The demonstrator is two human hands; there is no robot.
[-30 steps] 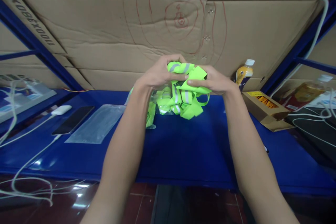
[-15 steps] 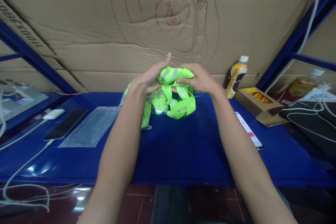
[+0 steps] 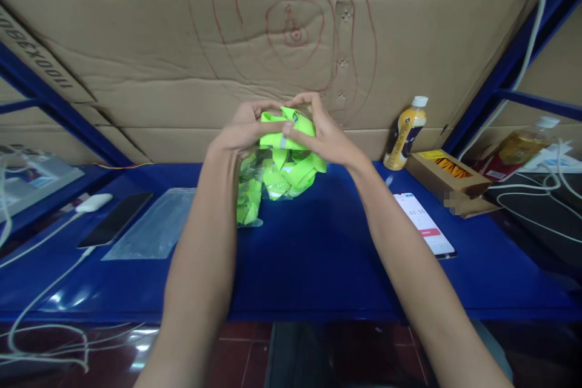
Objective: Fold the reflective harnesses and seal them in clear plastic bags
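Note:
A bundle of neon-green straps with grey reflective stripes [image 3: 297,173] is held up above the blue table, its lower loops hanging. My left hand [image 3: 248,127] grips its left side, thumb across the front. On the right side my right hand [image 3: 321,130] pinches the same bundle, its thumb meeting the left one near the middle. Fingers behind the bundle are partly hidden. Below my left hand, more green straps in a clear plastic bag [image 3: 248,203] lie beside my left forearm. A flat clear bag [image 3: 148,227] rests farther left.
On the left of the blue table [image 3: 313,267] are a black phone [image 3: 116,218], a white case [image 3: 94,202] and cables. Rightward are a lit phone [image 3: 425,224], a yellow bottle [image 3: 406,133], an open cardboard box [image 3: 454,176] and another bottle [image 3: 518,148]. Cardboard [image 3: 150,60] stands behind.
Both hands have shifted slightly left with the green bundle. My left thumb, raised before, now lies across the bundle, and its upper part looks more tightly gathered.

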